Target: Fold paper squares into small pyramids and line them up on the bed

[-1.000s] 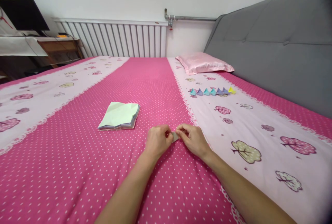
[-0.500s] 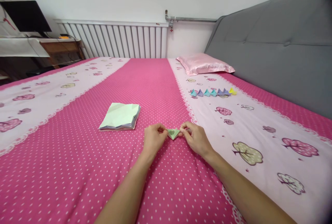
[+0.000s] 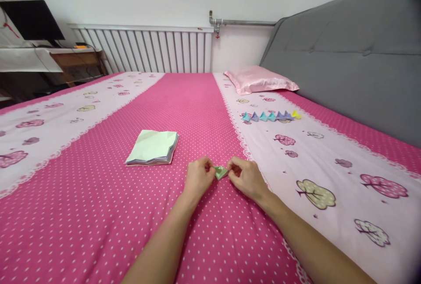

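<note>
A small folded piece of green paper (image 3: 220,172) is held just above the pink dotted bedspread, between my two hands. My left hand (image 3: 200,178) pinches its left corner between thumb and fingertips. On the other side, my right hand (image 3: 247,177) pinches the right corner, fingers curled. The paper's lower tip points toward me; its finer folds are too small to make out. Left of my hands lies a stack of square paper sheets (image 3: 153,146), pale green on top with other colours at the edges.
Several folded paper pieces (image 3: 263,116) in blue, purple and yellow stand in a row on the bedspread's printed strip. Behind them lies a pink pillow (image 3: 259,79). A grey headboard (image 3: 345,51) rises at right, a white radiator (image 3: 148,51) runs along the wall.
The green paper has tilted and turned a little, its shape now narrower. Both hands keep their pinch, with the left hand shifted slightly right and the right hand's fingers curled further.
</note>
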Action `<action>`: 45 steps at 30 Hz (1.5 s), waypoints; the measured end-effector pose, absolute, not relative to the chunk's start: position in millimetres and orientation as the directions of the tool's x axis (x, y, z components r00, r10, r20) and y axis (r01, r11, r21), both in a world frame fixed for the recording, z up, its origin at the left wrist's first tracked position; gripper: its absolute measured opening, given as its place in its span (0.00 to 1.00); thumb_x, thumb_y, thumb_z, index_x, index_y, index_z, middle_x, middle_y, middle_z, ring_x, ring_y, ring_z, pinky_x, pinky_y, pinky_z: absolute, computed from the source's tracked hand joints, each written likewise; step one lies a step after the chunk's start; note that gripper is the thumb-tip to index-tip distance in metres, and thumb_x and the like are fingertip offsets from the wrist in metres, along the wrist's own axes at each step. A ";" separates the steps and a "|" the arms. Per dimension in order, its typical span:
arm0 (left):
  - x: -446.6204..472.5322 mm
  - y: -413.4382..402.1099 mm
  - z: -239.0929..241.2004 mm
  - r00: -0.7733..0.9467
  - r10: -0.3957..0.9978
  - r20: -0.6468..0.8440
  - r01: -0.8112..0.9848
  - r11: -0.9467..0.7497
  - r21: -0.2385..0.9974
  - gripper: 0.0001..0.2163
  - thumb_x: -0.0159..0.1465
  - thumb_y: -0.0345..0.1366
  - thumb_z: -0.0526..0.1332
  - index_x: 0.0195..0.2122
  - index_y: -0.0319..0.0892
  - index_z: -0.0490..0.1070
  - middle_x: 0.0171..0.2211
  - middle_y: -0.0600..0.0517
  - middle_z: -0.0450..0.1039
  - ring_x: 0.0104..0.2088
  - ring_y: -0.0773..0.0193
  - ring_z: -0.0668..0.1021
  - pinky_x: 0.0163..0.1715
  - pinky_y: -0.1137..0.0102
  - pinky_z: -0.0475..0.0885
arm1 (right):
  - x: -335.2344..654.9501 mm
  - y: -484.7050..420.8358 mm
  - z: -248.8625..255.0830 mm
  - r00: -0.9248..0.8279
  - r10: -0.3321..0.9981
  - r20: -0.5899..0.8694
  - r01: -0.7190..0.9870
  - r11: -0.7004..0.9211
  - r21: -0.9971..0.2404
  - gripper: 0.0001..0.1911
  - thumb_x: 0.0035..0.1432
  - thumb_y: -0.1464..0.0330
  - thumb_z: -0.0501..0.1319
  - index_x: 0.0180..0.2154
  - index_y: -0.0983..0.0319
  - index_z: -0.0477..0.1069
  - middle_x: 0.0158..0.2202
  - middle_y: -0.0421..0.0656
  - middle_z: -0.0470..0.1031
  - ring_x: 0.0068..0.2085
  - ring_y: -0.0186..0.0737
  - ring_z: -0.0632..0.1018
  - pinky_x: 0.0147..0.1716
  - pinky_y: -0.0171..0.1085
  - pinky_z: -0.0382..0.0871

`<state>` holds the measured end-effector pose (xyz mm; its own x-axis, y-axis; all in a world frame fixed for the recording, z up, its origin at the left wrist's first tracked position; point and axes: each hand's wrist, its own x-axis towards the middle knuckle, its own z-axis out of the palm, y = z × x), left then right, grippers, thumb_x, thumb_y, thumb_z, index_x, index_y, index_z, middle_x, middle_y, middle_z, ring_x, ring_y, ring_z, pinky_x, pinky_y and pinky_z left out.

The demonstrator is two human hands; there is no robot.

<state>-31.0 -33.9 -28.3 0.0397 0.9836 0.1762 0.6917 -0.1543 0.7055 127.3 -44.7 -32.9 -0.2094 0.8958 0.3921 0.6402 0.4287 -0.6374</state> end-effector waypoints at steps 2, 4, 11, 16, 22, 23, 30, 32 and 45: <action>-31.8 -33.8 -29.8 0.050 0.982 0.181 0.692 -0.165 0.703 0.06 0.51 0.27 0.53 0.24 0.39 0.69 0.21 0.53 0.71 0.22 0.69 0.71 0.25 0.75 0.61 | 127.6 -45.8 -30.8 -0.220 0.888 0.403 0.662 0.439 -0.608 0.07 0.48 0.75 0.53 0.29 0.60 0.66 0.23 0.37 0.71 0.24 0.33 0.72 0.27 0.32 0.64; -32.3 -33.7 -31.0 0.062 0.980 0.188 0.688 -0.179 0.704 0.06 0.51 0.27 0.53 0.24 0.39 0.69 0.21 0.53 0.71 0.22 0.69 0.71 0.25 0.75 0.61 | 127.2 -47.9 -27.5 -0.238 0.874 0.424 0.691 0.459 -0.558 0.13 0.48 0.76 0.52 0.37 0.60 0.68 0.29 0.38 0.74 0.29 0.35 0.74 0.30 0.32 0.65; -32.6 -33.4 -32.4 0.075 0.976 0.203 0.683 -0.199 0.703 0.05 0.52 0.28 0.53 0.25 0.39 0.68 0.21 0.53 0.71 0.23 0.69 0.71 0.25 0.74 0.61 | 125.4 -52.9 -22.7 -0.343 0.824 0.452 0.783 0.516 -0.346 0.13 0.47 0.76 0.54 0.36 0.60 0.70 0.48 0.44 0.68 0.41 0.39 0.72 0.33 0.33 0.67; -33.4 -32.4 -34.1 0.034 0.981 0.192 0.680 -0.164 0.715 0.05 0.51 0.28 0.53 0.25 0.39 0.69 0.21 0.53 0.71 0.23 0.68 0.71 0.25 0.74 0.62 | 128.6 -52.7 -24.4 -0.404 0.822 0.402 0.812 0.525 -0.257 0.11 0.47 0.74 0.55 0.32 0.60 0.73 0.49 0.44 0.68 0.42 0.41 0.72 0.37 0.37 0.67; -32.7 -31.9 -31.3 0.003 0.982 0.186 0.712 -0.133 0.689 0.05 0.51 0.28 0.54 0.24 0.39 0.69 0.22 0.53 0.72 0.24 0.68 0.72 0.27 0.74 0.62 | 128.2 -55.1 -22.1 -0.437 0.836 0.332 0.831 0.516 -0.205 0.15 0.48 0.72 0.56 0.36 0.59 0.77 0.53 0.45 0.68 0.46 0.46 0.71 0.45 0.43 0.65; -32.4 -31.9 -30.7 0.002 0.983 0.181 0.722 -0.127 0.680 0.05 0.51 0.28 0.54 0.25 0.39 0.69 0.23 0.52 0.72 0.24 0.68 0.72 0.27 0.74 0.62 | 128.0 -55.5 -22.2 -0.440 0.843 0.308 0.836 0.510 -0.203 0.15 0.48 0.72 0.56 0.37 0.59 0.77 0.54 0.46 0.67 0.47 0.47 0.71 0.45 0.44 0.65; -28.8 -36.2 -26.9 0.084 0.975 0.205 0.773 -0.194 0.604 0.07 0.53 0.28 0.54 0.30 0.40 0.70 0.23 0.53 0.71 0.23 0.67 0.71 0.26 0.73 0.61 | 129.5 -54.6 -24.4 -0.447 0.867 0.218 0.839 0.491 -0.232 0.19 0.49 0.72 0.55 0.42 0.55 0.75 0.57 0.46 0.63 0.52 0.49 0.69 0.49 0.45 0.63; -26.5 -40.7 -23.3 0.148 0.957 0.250 0.786 -0.267 0.558 0.08 0.54 0.29 0.54 0.34 0.42 0.69 0.25 0.53 0.71 0.25 0.66 0.71 0.27 0.73 0.61 | 130.3 -54.0 -25.0 -0.445 0.868 0.219 0.838 0.490 -0.238 0.18 0.49 0.72 0.56 0.42 0.55 0.75 0.57 0.46 0.62 0.52 0.48 0.69 0.49 0.45 0.64; -25.9 -47.8 -20.0 0.274 0.945 0.181 0.893 -0.320 0.316 0.09 0.55 0.35 0.55 0.35 0.42 0.71 0.43 0.47 0.65 0.30 0.63 0.73 0.27 0.69 0.64 | 130.8 -52.7 -25.5 -0.442 0.870 0.216 0.841 0.486 -0.238 0.20 0.47 0.74 0.55 0.42 0.55 0.75 0.57 0.48 0.63 0.52 0.48 0.69 0.47 0.45 0.66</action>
<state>-25.9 -47.8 -20.0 0.2740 0.9446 0.1809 0.8933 -0.3196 0.3161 130.8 -52.7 -25.5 -0.4422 0.8705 0.2162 0.8408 0.4862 -0.2378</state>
